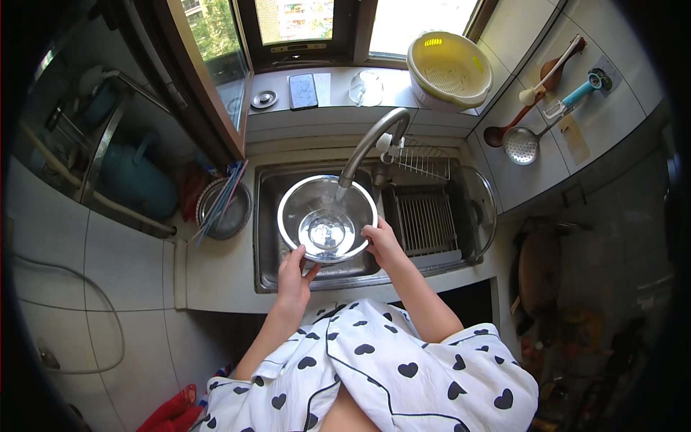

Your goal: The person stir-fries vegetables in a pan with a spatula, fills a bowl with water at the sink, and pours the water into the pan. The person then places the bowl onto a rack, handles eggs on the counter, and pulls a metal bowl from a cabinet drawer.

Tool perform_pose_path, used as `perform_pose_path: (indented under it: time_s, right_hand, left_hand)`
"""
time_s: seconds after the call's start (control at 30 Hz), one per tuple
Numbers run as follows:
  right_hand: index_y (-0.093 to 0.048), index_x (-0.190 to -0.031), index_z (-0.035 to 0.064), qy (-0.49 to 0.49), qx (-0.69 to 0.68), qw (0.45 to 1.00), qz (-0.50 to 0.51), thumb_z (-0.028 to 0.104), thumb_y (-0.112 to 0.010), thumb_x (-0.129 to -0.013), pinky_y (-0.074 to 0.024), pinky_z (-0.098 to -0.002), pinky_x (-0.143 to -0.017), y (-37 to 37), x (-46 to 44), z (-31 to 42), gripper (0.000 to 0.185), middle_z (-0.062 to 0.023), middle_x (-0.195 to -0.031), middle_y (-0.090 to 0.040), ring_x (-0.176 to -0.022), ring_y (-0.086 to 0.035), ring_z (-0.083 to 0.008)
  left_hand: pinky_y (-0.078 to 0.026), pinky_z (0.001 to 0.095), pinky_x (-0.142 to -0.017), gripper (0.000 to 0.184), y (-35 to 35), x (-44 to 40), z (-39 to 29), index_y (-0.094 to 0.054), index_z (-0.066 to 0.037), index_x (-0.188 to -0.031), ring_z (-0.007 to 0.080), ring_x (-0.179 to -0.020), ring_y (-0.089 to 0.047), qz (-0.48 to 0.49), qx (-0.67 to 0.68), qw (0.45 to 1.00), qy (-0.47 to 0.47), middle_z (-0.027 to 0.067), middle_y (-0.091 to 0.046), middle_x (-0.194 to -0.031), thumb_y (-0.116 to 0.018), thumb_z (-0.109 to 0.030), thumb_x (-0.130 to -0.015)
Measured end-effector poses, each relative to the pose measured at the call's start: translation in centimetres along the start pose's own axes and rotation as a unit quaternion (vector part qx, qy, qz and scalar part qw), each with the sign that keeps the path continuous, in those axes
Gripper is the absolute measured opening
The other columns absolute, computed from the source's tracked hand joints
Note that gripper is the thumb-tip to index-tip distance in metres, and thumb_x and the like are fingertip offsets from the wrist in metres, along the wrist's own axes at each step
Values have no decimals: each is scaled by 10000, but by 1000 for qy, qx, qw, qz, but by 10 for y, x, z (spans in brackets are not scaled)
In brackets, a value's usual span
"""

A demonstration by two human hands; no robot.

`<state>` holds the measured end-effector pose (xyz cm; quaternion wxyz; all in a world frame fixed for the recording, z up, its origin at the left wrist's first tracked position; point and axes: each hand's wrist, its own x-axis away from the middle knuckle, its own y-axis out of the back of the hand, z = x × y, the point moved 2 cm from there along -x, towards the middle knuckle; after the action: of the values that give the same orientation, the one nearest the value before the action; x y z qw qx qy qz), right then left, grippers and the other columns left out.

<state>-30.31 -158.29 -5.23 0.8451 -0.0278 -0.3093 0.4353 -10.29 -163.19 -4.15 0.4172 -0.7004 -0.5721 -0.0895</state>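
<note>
A shiny metal mixing bowl (291,209) is held over the left basin of the sink (268,263), beneath the curved faucet (371,140). Water runs from the spout into it, and some water lies in the bottom. My left hand (294,277) grips the bowl's near left side, thumb by the rim and fingers partly hidden below. On the right side, my right hand (381,241) is closed on the rim, its other fingers partly behind the bowl.
A dish rack (425,223) fills the right basin, with a glass lid (481,216) leaning beside it. Left of the sink stands a strainer bowl (229,216) with thin sticks. A phone (303,91) and a yellowish colander (450,72) rest on the sill. A skimmer (521,145) hangs at right.
</note>
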Motion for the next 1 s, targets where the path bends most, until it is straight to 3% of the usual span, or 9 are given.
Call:
perform_pose_path:
  time_s: [0.17,0.27,0.57,0.67,0.73,0.83,1.0]
  right_hand:
    - [-502,-1024,65,-3,7,1000,2,27,-506,-695,-386,-223,-522,-1,3,3,332,-11,-813,-525,-646,-496,-88]
    - [-500,-1036,64,-7,14,1000,4,22,-502,-695,-416,-232,-548,1,2,2,344,-18,-831,-528,-667,-513,-101]
    - [-495,-1056,66,-11,3,1000,0,19,-501,-695,-443,-257,-610,1,3,1,364,-22,-860,-529,-717,-528,-110]
    - [-495,-1059,66,-14,9,1000,-3,21,-502,-695,-440,-258,-613,2,3,2,367,-21,-864,-528,-717,-523,-108]
    - [-496,-1063,67,-18,13,1000,-6,23,-503,-696,-436,-257,-611,1,3,3,369,-21,-862,-527,-714,-520,-107]
    - [-525,-1005,64,-7,-31,999,-23,-9,-517,-682,-375,-191,-457,-6,7,7,330,8,-732,-451,-602,-432,-71]
    - [-525,-1004,66,-12,-27,999,-22,-11,-516,-684,-375,-192,-445,-6,10,9,330,9,-732,-453,-604,-441,-69]
  left_hand:
    - [-471,363,-781,184,0,0,0,-556,-128,-957,150,-957,-481,-3,8,1000,-4,10,-516,-983,-615,-221,-809]
    - [-437,375,-814,182,1,-1,0,-536,-115,-1009,100,-972,-444,5,0,1000,4,-6,-522,-1002,-551,-196,-846]
    - [-431,385,-833,210,-2,1,-3,-522,-106,-1044,114,-1006,-446,4,-12,1000,10,7,-514,-1049,-536,-195,-854]
    - [-456,373,-798,161,-2,1,-3,-558,-125,-938,152,-967,-475,2,-6,1000,-2,10,-517,-983,-600,-223,-817]
    - [-437,381,-823,192,-3,0,-3,-536,-112,-1009,128,-993,-456,3,-12,1000,4,8,-518,-1024,-555,-206,-843]
    - [-428,383,-833,204,-2,0,-3,-526,-104,-1039,113,-996,-446,5,-15,1000,6,5,-519,-1037,-531,-198,-858]
    - [-456,375,-809,161,-2,0,-2,-553,-128,-943,150,-970,-478,2,-9,1000,-2,10,-515,-998,-596,-222,-820]
